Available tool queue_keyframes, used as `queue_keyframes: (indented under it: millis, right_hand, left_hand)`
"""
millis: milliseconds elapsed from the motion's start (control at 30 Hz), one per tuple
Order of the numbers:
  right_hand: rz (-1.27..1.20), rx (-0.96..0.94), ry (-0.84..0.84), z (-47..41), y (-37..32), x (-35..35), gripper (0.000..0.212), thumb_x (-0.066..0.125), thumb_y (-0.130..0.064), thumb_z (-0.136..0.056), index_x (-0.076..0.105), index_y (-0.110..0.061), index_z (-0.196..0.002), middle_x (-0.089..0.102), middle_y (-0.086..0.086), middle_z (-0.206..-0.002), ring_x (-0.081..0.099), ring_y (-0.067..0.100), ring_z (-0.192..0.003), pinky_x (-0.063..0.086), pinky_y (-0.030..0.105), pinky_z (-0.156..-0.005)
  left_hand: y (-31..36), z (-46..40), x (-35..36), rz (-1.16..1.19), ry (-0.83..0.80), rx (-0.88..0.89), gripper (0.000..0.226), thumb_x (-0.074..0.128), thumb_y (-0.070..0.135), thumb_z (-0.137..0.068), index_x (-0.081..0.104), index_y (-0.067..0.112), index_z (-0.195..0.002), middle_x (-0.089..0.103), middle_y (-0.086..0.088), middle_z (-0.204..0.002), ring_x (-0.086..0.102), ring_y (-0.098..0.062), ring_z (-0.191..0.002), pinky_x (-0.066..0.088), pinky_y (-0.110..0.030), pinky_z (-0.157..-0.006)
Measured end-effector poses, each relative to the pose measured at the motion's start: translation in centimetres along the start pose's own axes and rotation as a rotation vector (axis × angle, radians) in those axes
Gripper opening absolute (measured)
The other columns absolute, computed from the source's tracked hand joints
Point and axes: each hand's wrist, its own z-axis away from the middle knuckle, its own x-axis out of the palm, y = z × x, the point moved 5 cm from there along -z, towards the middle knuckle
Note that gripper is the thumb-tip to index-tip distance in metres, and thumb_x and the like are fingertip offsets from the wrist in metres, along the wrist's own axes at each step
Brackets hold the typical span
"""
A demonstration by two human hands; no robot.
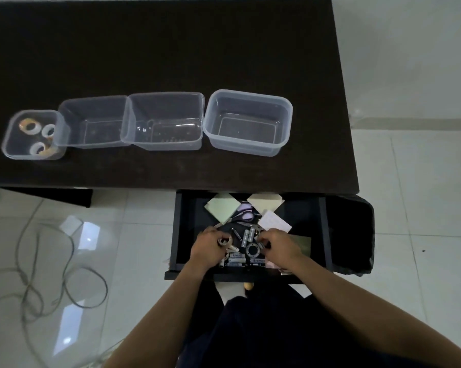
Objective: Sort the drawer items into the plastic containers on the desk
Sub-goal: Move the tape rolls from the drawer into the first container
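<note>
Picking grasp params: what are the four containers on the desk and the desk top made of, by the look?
Containers: likely thin clear plastic with a glossy finish; the desk shows through the walls, and rims and bases catch highlights. Desk: dark, near-black matte surface with almost no reflection; possibly laminate or wood, but grain can't be told.

Home or office room, dark desk [171, 49], pale tiled floor [410, 181], loose cables [38, 274]

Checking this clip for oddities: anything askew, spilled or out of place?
The containers sit in an uneven row: the rightmost one is rotated, and the middle two overlap at the rims. Nothing looks spilled or damaged.
</note>
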Motion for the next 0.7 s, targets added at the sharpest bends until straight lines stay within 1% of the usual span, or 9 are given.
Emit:
queue_keyframes:
  millis: [100, 167, 267, 367, 467, 533, 600, 667, 700]
  right_hand:
    - [0.108, -0.071, -0.028, -0.5, -0.8, 0.0, 0.029, 0.060, -0.018, -0.084, 0.066, -0.025, -0.112, 0.062, 0.003, -0.114, 0.060, 0.024, -0.105, 0.052, 0.035, -0.082]
    - [0.184, -0.113, -0.080, -0.7, -1.2, 0.3, 0.030, 0.057, -0.019, -0.087, 0.064, -0.027, -0.114, 0.061, 0.003, -0.117, 0.058, 0.025, -0.108, 0.050, 0.034, -0.082]
    - [0.313, -0.170, -0.158, -1.0, -1.7, 1.3, 0.029, 0.055, -0.025, -0.089, 0.062, -0.030, -0.118, 0.055, 0.002, -0.118, 0.056, 0.026, -0.108, 0.042, 0.030, -0.074]
    - [0.380, -0.167, -0.168, -1.2, -1.7, 1.8, 0.031, 0.056, -0.024, -0.090, 0.060, -0.031, -0.119, 0.052, 0.003, -0.117, 0.058, 0.028, -0.105, 0.043, 0.033, -0.072]
    - [0.409, -0.170, -0.146, -1.4, -1.7, 1.7, 0.030, 0.055, -0.023, -0.090, 0.058, -0.029, -0.119, 0.053, 0.005, -0.116, 0.059, 0.030, -0.102, 0.043, 0.033, -0.070]
    - [0.374, -0.154, -0.124, -1.3, -1.4, 1.5, 0.030, 0.057, -0.026, -0.088, 0.057, -0.028, -0.118, 0.054, 0.003, -0.114, 0.059, 0.029, -0.101, 0.042, 0.032, -0.069]
    - [0.317, -0.128, -0.103, -1.2, -1.0, 1.3, 0.029, 0.059, -0.028, -0.087, 0.058, -0.030, -0.116, 0.054, 0.001, -0.113, 0.059, 0.027, -0.101, 0.042, 0.031, -0.070]
    - [0.275, -0.111, -0.092, -1.1, -0.8, 1.4, 0.027, 0.059, -0.027, -0.087, 0.060, -0.031, -0.114, 0.054, 0.000, -0.112, 0.059, 0.025, -0.101, 0.043, 0.031, -0.070]
    - [0.260, -0.104, -0.088, -1.1, -0.8, 1.4, 0.027, 0.059, -0.025, -0.087, 0.061, -0.031, -0.113, 0.054, 0.000, -0.112, 0.058, 0.024, -0.101, 0.043, 0.031, -0.070]
  left_hand:
    - [-0.7, -0.1, 0.3, -0.014, 0.010, -0.045, 0.026, 0.069, 0.023, -0.081, 0.069, 0.029, -0.106, 0.052, -0.004, -0.113, 0.057, -0.023, -0.103, 0.048, -0.030, -0.093]
    - [-1.0, -0.3, 0.3, -0.013, 0.034, -0.064, 0.019, 0.071, 0.025, -0.079, 0.072, 0.025, -0.099, 0.053, -0.006, -0.111, 0.059, -0.022, -0.100, 0.048, -0.027, -0.091]
    - [-1.5, -0.3, 0.1, 0.013, 0.047, -0.108, 0.015, 0.073, 0.025, -0.079, 0.074, 0.019, -0.092, 0.054, -0.007, -0.107, 0.060, -0.023, -0.095, 0.048, -0.025, -0.086]
    - [-2.0, -0.4, -0.1, 0.054, 0.047, -0.144, 0.012, 0.071, 0.024, -0.081, 0.073, 0.017, -0.091, 0.056, -0.004, -0.104, 0.062, -0.021, -0.091, 0.048, -0.024, -0.082]
    - [-2.5, -0.2, -0.6, 0.229, 0.050, -0.200, 0.002, 0.069, 0.015, -0.083, 0.070, 0.016, -0.084, 0.062, 0.000, -0.091, 0.064, -0.018, -0.084, 0.049, -0.021, -0.072]
    - [-3.1, -0.1, -0.7, 0.370, 0.037, -0.235, 0.011, 0.068, 0.006, -0.083, 0.067, 0.016, -0.079, 0.066, -0.004, -0.088, 0.065, -0.014, -0.078, 0.050, -0.015, -0.068]
    - [-3.5, -0.1, -0.8, 0.369, 0.012, -0.211, 0.012, 0.069, 0.003, -0.081, 0.069, 0.015, -0.081, 0.067, -0.006, -0.095, 0.065, -0.015, -0.086, 0.051, -0.020, -0.078]
    - [-3.7, -0.2, -0.7, 0.301, -0.040, -0.155, 0.015, 0.071, 0.003, -0.078, 0.072, 0.014, -0.089, 0.063, -0.008, -0.107, 0.062, -0.019, -0.099, 0.048, -0.026, -0.091]
    - [-3.7, -0.3, -0.6, 0.263, -0.077, -0.123, 0.020, 0.072, 0.003, -0.077, 0.072, 0.013, -0.094, 0.060, -0.007, -0.111, 0.060, -0.019, -0.103, 0.046, -0.026, -0.095]
